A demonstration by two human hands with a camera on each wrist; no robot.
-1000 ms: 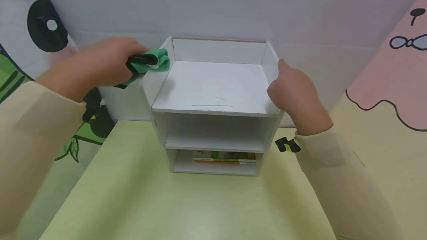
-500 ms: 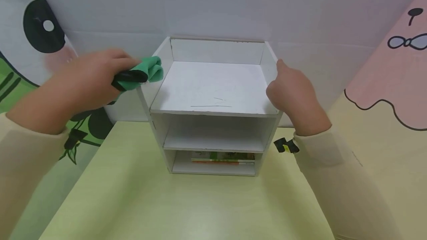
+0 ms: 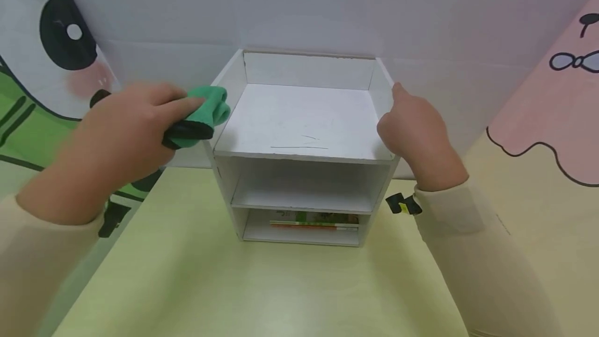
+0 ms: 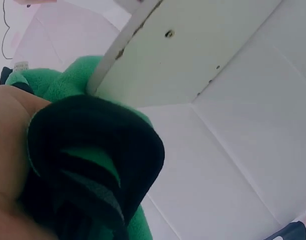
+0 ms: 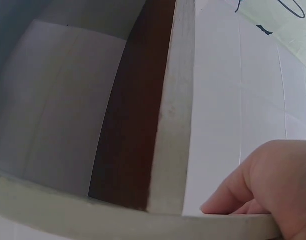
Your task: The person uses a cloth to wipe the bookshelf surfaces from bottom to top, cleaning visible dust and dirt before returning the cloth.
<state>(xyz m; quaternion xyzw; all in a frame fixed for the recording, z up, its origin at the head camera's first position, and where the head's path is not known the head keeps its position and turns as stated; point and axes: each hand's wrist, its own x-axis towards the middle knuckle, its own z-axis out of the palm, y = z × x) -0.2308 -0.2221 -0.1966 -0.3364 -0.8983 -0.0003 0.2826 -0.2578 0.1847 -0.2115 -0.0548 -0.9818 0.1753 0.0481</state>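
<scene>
A small white shelf unit (image 3: 299, 183) with an open top tray stands upright on the table. My left hand (image 3: 126, 134) grips a folded green cloth (image 3: 212, 105) with black edging, beside the front part of the unit's left side wall. In the left wrist view, the cloth (image 4: 75, 77) meets the edge of the chipped side panel (image 4: 167, 60). My right hand (image 3: 418, 126) holds the sloping front edge of the right side wall; its thumb and fingers bend over the panel edge (image 5: 222, 227) in the right wrist view.
A few thin books (image 3: 313, 221) lie flat in the bottom compartment. The pale yellow-green table (image 3: 281, 290) extends in front of the unit. Behind rises a light wall covering (image 3: 309, 9) with cartoon figures at both sides.
My left hand has drawn the cloth down and toward me along the left side wall, from its rear part to its front. The right hand keeps its hold in the same place.
</scene>
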